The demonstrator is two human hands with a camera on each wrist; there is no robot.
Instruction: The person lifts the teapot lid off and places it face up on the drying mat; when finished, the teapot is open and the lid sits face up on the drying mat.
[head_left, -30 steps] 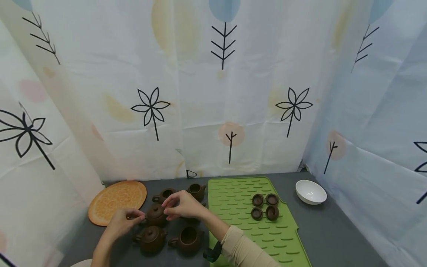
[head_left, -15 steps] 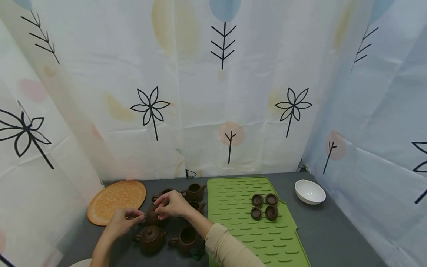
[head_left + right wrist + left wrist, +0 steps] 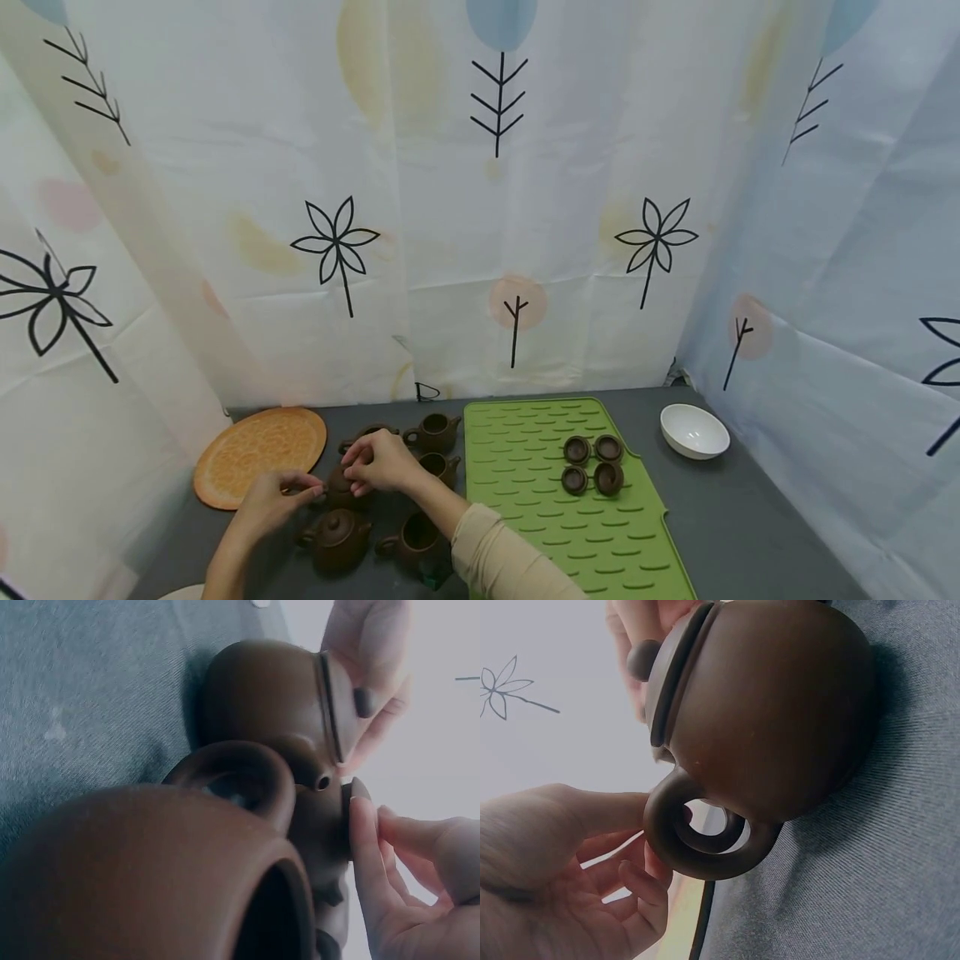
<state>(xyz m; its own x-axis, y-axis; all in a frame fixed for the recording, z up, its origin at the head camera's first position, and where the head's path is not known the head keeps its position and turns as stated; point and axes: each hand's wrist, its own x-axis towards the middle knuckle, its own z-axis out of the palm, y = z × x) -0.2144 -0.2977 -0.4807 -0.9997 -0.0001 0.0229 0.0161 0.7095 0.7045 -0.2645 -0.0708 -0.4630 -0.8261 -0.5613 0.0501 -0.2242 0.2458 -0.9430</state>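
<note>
My left hand (image 3: 273,504) pinches the handle side of a dark brown clay teapot (image 3: 337,493) in the middle of the group. In the left wrist view a nearer lidded teapot (image 3: 780,712) and its ring handle partly hide that grip. With thumb and fingers, my right hand (image 3: 382,464) pinches the middle teapot's lid (image 3: 361,789), which seems to sit on the pot. My fingers hide the knob. That nearer lidded teapot stands apart from my hands in the head view. To its right is a lidless brown pot (image 3: 422,542), partly behind my right sleeve.
More brown pots (image 3: 437,432) stand behind my right hand. A green ridged mat (image 3: 525,492) lies to the right, with several small brown cups (image 3: 576,450) on it. A white bowl (image 3: 695,433) is farther right. An orange round mat (image 3: 262,454) lies back left.
My right hand has moved left, from the right side of the middle teapot to over its lid. My left hand stays at the handle. The view has shifted slightly.
</note>
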